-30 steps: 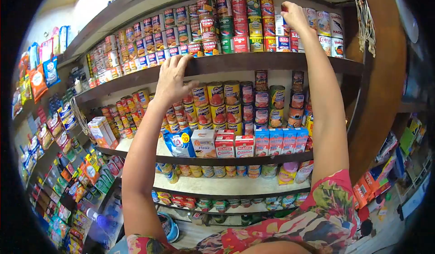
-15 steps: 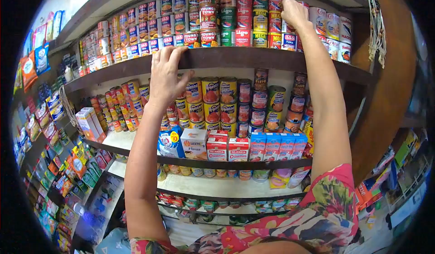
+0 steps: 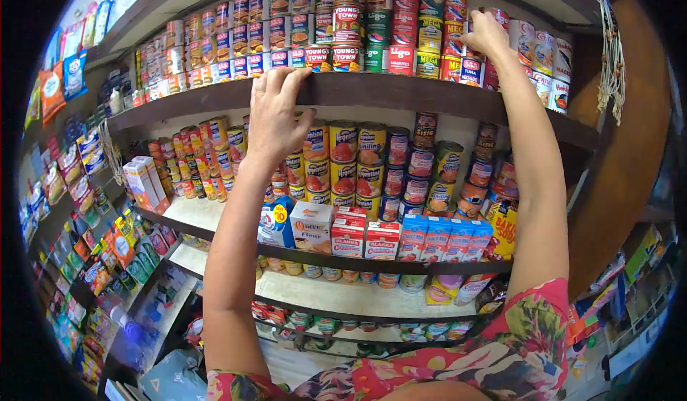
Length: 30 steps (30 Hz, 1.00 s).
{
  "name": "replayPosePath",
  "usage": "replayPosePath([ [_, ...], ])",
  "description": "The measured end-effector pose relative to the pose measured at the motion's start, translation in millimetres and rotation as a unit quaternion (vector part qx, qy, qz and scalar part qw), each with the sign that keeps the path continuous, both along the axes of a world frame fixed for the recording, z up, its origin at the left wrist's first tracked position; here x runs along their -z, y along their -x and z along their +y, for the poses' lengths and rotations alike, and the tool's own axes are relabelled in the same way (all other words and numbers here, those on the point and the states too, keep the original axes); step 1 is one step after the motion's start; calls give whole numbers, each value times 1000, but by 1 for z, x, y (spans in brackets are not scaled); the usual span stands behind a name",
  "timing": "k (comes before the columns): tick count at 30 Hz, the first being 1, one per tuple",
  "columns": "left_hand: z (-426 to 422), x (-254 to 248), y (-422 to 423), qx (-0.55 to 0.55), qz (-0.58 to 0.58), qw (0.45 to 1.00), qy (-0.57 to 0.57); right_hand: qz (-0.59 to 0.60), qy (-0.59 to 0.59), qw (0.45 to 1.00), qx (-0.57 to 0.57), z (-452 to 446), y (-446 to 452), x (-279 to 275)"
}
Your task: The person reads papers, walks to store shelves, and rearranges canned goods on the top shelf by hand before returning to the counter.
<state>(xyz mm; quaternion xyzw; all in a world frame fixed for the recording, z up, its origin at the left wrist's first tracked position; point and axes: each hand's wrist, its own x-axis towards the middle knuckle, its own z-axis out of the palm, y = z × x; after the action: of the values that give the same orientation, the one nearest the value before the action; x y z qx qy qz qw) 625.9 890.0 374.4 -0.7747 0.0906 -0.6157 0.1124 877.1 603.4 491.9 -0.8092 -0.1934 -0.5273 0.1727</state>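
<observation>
My left hand rests on the dark front edge of the upper shelf, fingertips over the edge and thumb apart, with nothing held. Up at the right, my right hand is closed around the side of a can, mostly hidden behind the fingers. Just below it stands a 555 tuna can. To its left are stacked red Mega sardine cans. Right of the hand are more stacked cans, among them a white can.
Rows of stacked cans fill the upper shelf. Below stand Argentina cans, a flour box, Alaska creamer boxes and blue drink cartons. Strings hang at the right; hanging packets line the left.
The view has shifted slightly, so the shelves appear further right. My right hand has come down from the top of the stack to a can's side. My left hand stays on the shelf edge.
</observation>
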Motion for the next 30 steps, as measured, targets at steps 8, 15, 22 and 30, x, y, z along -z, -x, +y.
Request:
replayPosePath([
  [8, 5, 2, 0, -4, -5, 1000, -12, 41, -29, 999, -7, 5, 15, 15],
  [15, 9, 4, -3, 9, -25, 999, -20, -6, -21, 1000, -10, 0, -16, 19],
  [22, 15, 8, -7, 13, -65, 997, -26, 174, -83, 975, -115, 1, -25, 25],
  [30, 10, 2, -3, 3, -17, 999, -34, 155, -30, 987, 29, 1, -34, 26],
])
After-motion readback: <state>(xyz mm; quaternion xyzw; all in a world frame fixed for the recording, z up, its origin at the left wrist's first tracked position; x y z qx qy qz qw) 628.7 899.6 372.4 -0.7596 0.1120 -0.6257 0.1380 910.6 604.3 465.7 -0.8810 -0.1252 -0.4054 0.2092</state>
